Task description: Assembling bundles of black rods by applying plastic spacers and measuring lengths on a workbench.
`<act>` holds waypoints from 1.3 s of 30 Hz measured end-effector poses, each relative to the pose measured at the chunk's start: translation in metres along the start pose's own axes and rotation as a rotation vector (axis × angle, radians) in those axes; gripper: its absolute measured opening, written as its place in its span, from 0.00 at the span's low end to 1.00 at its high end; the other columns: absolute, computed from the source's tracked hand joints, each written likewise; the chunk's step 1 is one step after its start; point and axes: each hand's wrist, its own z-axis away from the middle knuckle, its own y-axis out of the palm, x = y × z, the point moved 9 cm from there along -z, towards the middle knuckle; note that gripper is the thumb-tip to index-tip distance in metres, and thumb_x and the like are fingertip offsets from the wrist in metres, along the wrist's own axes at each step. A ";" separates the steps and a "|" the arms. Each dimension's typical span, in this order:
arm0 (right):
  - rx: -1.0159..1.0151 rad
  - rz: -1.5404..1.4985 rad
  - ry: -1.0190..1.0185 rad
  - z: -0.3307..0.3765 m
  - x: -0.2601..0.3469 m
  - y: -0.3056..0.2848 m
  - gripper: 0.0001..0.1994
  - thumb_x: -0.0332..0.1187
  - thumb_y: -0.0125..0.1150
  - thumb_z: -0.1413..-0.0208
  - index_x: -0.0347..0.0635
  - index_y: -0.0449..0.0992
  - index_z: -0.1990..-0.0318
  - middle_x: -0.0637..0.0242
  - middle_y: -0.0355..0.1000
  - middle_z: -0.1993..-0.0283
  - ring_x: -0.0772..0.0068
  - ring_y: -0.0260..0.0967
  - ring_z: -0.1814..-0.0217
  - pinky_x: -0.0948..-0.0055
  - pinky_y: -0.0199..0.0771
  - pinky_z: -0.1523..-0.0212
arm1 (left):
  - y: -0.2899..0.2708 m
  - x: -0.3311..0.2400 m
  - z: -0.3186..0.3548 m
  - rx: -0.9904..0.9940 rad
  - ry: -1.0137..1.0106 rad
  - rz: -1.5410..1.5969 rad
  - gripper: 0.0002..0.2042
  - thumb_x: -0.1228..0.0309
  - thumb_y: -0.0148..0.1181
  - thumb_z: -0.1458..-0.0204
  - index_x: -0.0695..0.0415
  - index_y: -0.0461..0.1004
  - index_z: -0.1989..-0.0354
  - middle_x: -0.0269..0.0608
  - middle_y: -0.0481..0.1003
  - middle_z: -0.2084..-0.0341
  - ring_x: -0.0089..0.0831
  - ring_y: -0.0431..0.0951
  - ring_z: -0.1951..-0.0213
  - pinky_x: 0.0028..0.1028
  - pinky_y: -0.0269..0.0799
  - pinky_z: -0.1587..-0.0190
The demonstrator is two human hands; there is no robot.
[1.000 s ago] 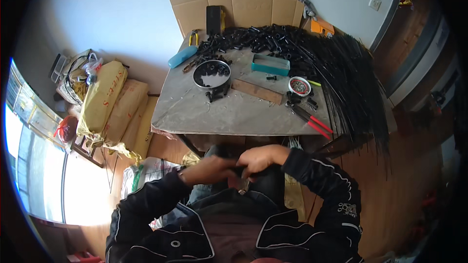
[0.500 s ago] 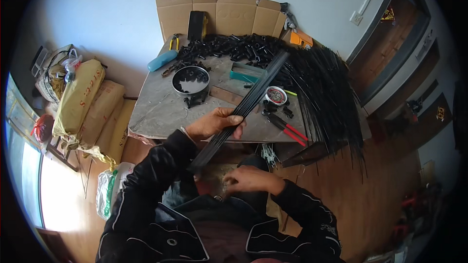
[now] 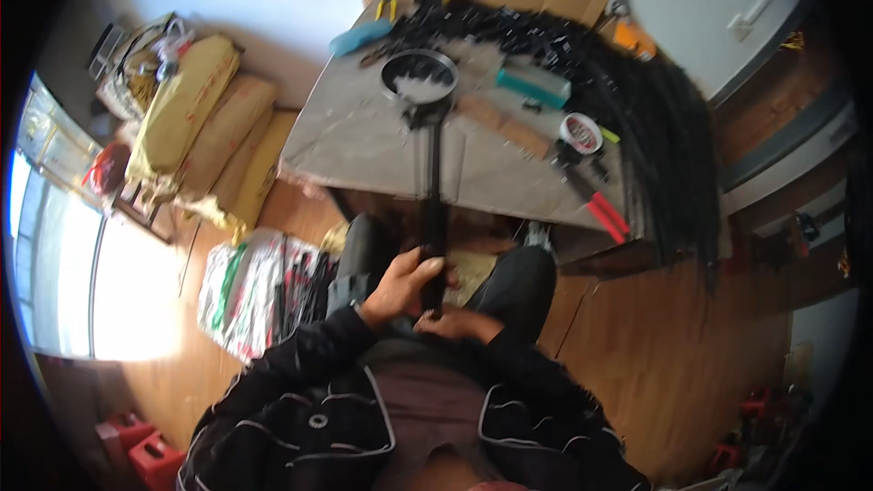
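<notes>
My left hand (image 3: 400, 284) is closed around a bundle of thin black rods (image 3: 435, 191). The bundle stands nearly upright in the picture, with its far end over the front part of the table and its near end between my knees. At that near end is my right hand (image 3: 456, 324), against or just beside the rod ends; blur hides how its fingers sit. Beyond the far end of the rods stands a round metal tin (image 3: 419, 55) with black pieces and white material inside.
The table (image 3: 341, 132) bears a heap of black tubular pieces (image 3: 491, 27), a long pile of black rods (image 3: 668, 155), a teal tray (image 3: 534, 85), red-handled pliers (image 3: 600, 209) and a small white tub (image 3: 580, 133). Sacks (image 3: 186, 109) and a plastic bag (image 3: 259, 295) lie at left.
The bundle has swung from a rightward slant to nearly upright and come closer to my body. My right hand has moved to its near end. The whole view has shifted, showing more floor.
</notes>
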 end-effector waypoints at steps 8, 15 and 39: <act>0.047 -0.170 0.064 0.020 0.004 0.017 0.17 0.43 0.64 0.44 0.38 0.73 0.56 0.68 0.73 0.61 0.74 0.67 0.57 0.71 0.68 0.55 | 0.030 -0.058 -0.029 0.088 0.122 -0.003 0.15 0.63 0.49 0.37 0.62 0.69 0.50 0.34 0.73 0.69 0.25 0.74 0.65 0.26 0.72 0.60; -0.471 -0.347 -0.206 0.149 0.132 -0.138 0.12 0.33 0.57 0.41 0.38 0.75 0.53 0.65 0.76 0.60 0.72 0.73 0.55 0.70 0.72 0.51 | 0.072 -0.051 -0.023 0.173 0.145 -0.010 0.14 0.60 0.49 0.37 0.59 0.71 0.55 0.32 0.71 0.71 0.21 0.71 0.69 0.22 0.70 0.63; -0.935 0.093 -0.189 0.199 0.178 -0.186 0.07 0.28 0.63 0.47 0.36 0.79 0.62 0.64 0.76 0.65 0.77 0.71 0.65 0.75 0.69 0.63 | 0.073 -0.023 -0.024 0.105 -0.162 0.241 0.15 0.65 0.44 0.35 0.59 0.62 0.44 0.44 0.74 0.64 0.33 0.77 0.67 0.30 0.76 0.62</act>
